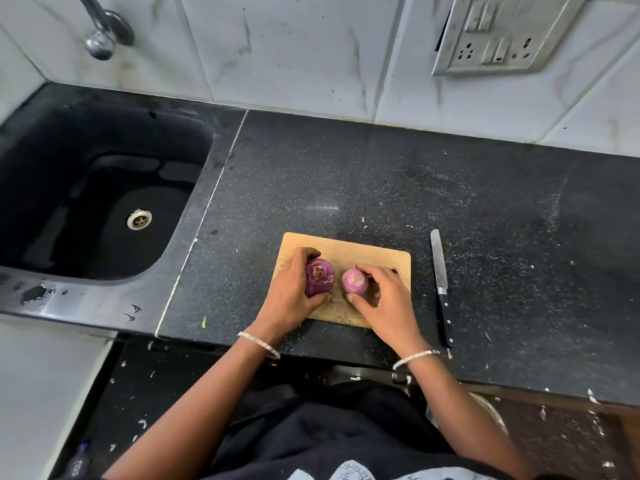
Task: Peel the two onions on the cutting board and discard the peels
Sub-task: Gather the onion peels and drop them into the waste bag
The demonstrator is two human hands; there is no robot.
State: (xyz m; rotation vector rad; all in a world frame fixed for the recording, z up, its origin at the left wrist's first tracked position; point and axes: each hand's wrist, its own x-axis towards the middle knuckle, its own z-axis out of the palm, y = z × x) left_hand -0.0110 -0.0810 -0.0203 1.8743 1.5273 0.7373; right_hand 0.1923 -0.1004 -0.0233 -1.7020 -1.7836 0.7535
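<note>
Two red onions sit on a small wooden cutting board (377,258) on the black counter. My left hand (291,292) grips the larger, darker purple onion (320,276) from its left side, fingers over the top and thumb underneath. My right hand (384,299) holds the smaller, paler pink onion (354,281) from its right, index finger across its top and thumb at its lower edge. The two onions lie side by side, nearly touching. No loose peels show on the board.
A knife (441,289) with a black handle lies on the counter just right of the board, blade pointing away from me. A black sink (86,202) with a drain is at the left, a tap (102,29) above it. A wall socket panel (502,32) hangs at the back right.
</note>
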